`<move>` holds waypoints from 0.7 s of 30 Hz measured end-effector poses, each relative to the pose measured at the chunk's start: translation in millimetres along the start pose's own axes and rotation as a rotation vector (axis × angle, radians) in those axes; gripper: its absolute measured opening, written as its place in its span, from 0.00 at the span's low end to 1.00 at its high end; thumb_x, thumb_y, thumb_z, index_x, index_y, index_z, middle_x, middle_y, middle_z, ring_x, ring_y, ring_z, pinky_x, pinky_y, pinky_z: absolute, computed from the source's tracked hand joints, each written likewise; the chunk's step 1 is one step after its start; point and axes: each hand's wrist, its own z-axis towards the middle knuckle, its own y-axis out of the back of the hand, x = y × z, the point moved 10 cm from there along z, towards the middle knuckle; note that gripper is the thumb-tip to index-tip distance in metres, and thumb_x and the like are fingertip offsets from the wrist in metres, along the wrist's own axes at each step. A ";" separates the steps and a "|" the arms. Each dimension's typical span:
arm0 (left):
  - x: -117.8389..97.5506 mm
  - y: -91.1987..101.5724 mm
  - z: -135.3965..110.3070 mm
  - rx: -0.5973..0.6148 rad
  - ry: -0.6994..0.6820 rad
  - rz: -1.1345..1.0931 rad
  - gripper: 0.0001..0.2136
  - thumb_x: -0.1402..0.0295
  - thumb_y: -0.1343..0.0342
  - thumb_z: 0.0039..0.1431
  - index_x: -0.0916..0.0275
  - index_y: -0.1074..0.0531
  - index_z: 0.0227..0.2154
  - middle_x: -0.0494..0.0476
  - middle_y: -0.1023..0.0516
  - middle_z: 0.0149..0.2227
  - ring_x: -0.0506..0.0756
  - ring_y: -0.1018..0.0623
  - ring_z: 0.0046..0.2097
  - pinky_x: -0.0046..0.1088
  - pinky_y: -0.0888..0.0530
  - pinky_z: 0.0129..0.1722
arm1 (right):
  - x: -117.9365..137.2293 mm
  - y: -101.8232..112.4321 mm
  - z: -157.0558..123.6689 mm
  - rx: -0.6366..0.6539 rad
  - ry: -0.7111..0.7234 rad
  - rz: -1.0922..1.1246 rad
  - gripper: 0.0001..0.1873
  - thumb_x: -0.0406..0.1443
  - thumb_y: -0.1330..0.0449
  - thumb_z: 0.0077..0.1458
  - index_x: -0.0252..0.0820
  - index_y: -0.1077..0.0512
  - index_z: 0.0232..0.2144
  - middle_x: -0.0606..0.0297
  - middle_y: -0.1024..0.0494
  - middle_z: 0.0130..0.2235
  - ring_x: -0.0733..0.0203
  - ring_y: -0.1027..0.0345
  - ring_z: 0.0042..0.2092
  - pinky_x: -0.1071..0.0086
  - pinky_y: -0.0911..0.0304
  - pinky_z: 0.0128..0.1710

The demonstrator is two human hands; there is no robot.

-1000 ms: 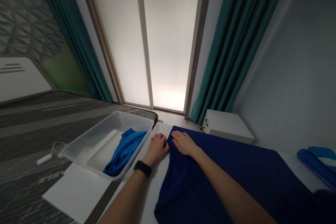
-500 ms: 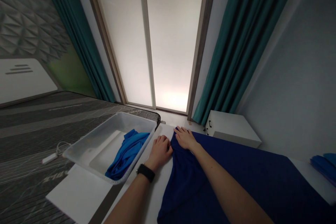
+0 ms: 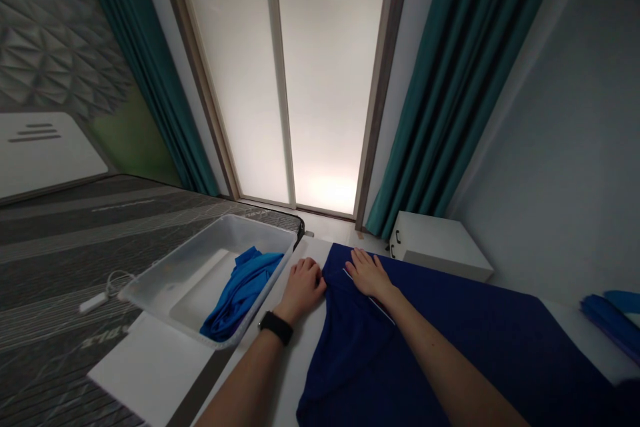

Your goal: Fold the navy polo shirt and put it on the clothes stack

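A dark blue shirt lies spread over the white table, with a thin white line showing beside my right forearm. My right hand rests flat on its far part, fingers stretched out. At the shirt's left edge is my left hand, fingers curled and the thumb side against the cloth. Whether it pinches the fabric is partly hidden. A black watch sits on my left wrist.
Left of the table, a clear plastic bin holds a bright blue garment on a dark patterned bed. Folded blue cloth lies at the right. A white drawer cabinet stands beyond the table.
My right hand has slid right and slightly nearer across the shirt, away from the left edge, uncovering the far corner and the white line. My left hand stays nearly in place.
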 end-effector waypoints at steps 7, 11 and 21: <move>11.2 -1.9 3.1 0.041 -0.011 -0.072 0.07 0.66 0.50 0.64 0.59 0.28 0.34 0.57 0.27 0.46 0.58 0.30 0.49 0.36 0.35 0.50 | 13.4 28.3 -30.1 -0.151 0.039 -0.053 0.22 0.42 0.58 0.66 0.41 0.30 0.51 0.53 0.30 0.56 0.51 0.42 0.59 0.59 0.51 0.58; 13.8 -2.1 3.5 0.044 -0.007 -0.087 0.07 0.66 0.50 0.64 0.59 0.27 0.34 0.57 0.27 0.46 0.58 0.30 0.49 0.36 0.35 0.50 | 15.1 31.5 -46.6 -0.206 -0.040 -0.086 0.18 0.42 0.52 0.63 0.38 0.28 0.43 0.47 0.26 0.47 0.45 0.38 0.52 0.55 0.47 0.52; 9.8 1.9 1.7 0.027 -0.001 -0.083 0.07 0.66 0.49 0.64 0.60 0.28 0.34 0.58 0.27 0.46 0.59 0.31 0.49 0.37 0.36 0.50 | 18.6 30.1 -37.6 -0.214 0.035 0.015 0.12 0.35 0.50 0.63 0.41 0.32 0.47 0.55 0.29 0.48 0.53 0.38 0.50 0.64 0.45 0.46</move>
